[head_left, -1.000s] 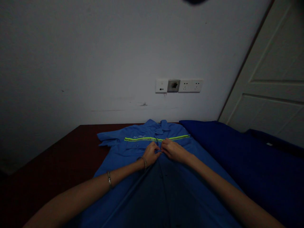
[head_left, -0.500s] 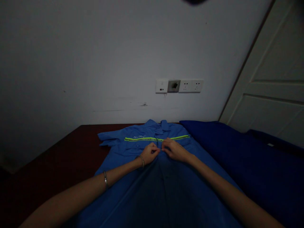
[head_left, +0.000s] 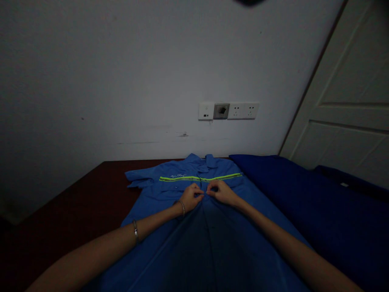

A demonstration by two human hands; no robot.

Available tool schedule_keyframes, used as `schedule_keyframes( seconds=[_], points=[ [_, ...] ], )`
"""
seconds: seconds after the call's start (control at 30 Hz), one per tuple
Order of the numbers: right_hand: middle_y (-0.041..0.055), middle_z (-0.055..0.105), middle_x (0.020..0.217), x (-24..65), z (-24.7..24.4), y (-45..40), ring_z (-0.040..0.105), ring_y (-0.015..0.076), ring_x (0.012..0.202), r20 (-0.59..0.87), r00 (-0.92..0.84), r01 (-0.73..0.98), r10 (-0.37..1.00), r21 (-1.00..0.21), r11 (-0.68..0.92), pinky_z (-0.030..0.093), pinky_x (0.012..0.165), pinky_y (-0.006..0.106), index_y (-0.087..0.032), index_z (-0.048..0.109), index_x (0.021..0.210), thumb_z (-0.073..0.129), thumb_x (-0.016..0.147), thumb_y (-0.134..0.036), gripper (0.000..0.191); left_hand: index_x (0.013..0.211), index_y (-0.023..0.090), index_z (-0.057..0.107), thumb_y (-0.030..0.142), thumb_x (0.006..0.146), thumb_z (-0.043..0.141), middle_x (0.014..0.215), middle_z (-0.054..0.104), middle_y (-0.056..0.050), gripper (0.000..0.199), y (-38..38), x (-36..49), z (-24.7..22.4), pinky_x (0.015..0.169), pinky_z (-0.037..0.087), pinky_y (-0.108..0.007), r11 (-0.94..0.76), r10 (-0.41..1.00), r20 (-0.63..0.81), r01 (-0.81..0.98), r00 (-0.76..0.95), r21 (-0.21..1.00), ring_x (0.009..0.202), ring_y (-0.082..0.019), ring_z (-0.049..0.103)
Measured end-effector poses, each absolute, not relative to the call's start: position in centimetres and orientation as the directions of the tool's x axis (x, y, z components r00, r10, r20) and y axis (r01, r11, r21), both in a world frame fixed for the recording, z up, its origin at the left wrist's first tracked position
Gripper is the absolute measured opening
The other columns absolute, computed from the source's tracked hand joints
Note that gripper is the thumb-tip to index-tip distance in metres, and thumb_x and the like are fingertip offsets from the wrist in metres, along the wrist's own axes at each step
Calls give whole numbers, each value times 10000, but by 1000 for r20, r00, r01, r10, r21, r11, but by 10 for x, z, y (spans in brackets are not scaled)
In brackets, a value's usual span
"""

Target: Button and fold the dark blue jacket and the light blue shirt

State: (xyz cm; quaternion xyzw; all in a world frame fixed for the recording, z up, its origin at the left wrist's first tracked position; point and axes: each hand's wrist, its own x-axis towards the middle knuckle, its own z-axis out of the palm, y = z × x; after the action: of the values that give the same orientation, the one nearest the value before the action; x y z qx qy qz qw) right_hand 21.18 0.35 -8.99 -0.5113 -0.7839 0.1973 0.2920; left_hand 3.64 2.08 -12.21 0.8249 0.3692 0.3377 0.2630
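A blue short-sleeved shirt (head_left: 194, 243) lies spread front side up, its collar towards the wall. A yellow-green reflective stripe (head_left: 179, 178) runs across its chest, with white lettering above it on the left. Just below the stripe, my left hand (head_left: 191, 197) pinches the shirt's front edge between thumb and fingertips. Close beside it, my right hand (head_left: 221, 192) is pinched at the same front opening, its fingertips almost meeting the left ones. Any button between the fingertips is too small and dark to make out. Two bracelets (head_left: 135, 231) circle my left arm.
The shirt rests on a dark red-brown table (head_left: 91, 194). Darker blue cloth (head_left: 304, 202) lies along the right side. Behind stands a white wall with a row of switches and sockets (head_left: 228, 111). A pale panelled door (head_left: 346, 101) is at the right.
My right hand has shifted slightly, its raised fingers now lower and more curled, leaving more of the stripe showing. My left hand stays almost in place.
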Motion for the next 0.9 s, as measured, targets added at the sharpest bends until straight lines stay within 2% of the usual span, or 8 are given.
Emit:
schedule_keyframes(
  seconds=[0.27, 0.47, 0.6, 0.9],
  points=[
    [46, 669, 711, 211, -97, 10, 573, 170, 682, 139, -222, 657, 965, -710, 253, 407, 634, 262, -124, 674, 697, 554, 638, -170, 141, 746, 150, 684, 130, 679, 580, 726, 523, -13, 125, 18, 39, -120, 642, 407, -231, -578, 800, 380, 429, 464, 694, 685, -114, 491],
    [53, 677, 726, 210, -97, 11, 583, 181, 702, 136, -229, 615, 964, -747, 252, 425, 670, 278, -121, 674, 693, 549, 632, -178, 151, 697, 153, 658, 217, 652, 655, 691, 511, 0, 78, 17, 41, -118, 636, 394, -231, -568, 813, 386, 444, 437, 693, 678, -118, 478],
    [47, 676, 713, 210, -100, 12, 581, 177, 693, 126, -224, 612, 967, -754, 240, 424, 661, 270, -122, 676, 689, 539, 618, -167, 161, 682, 150, 641, 163, 658, 642, 689, 510, 0, 27, 18, 42, -118, 649, 387, -234, -589, 795, 392, 436, 463, 680, 683, -118, 477],
    [26, 673, 692, 214, -101, 15, 576, 159, 675, 56, -284, 544, 957, -813, 209, 424, 666, 256, -126, 676, 675, 519, 609, -154, 173, 694, 144, 636, 111, 656, 606, 709, 506, -2, 59, 18, 42, -119, 641, 386, -234, -614, 776, 410, 423, 479, 667, 678, -117, 478]
  ],
)
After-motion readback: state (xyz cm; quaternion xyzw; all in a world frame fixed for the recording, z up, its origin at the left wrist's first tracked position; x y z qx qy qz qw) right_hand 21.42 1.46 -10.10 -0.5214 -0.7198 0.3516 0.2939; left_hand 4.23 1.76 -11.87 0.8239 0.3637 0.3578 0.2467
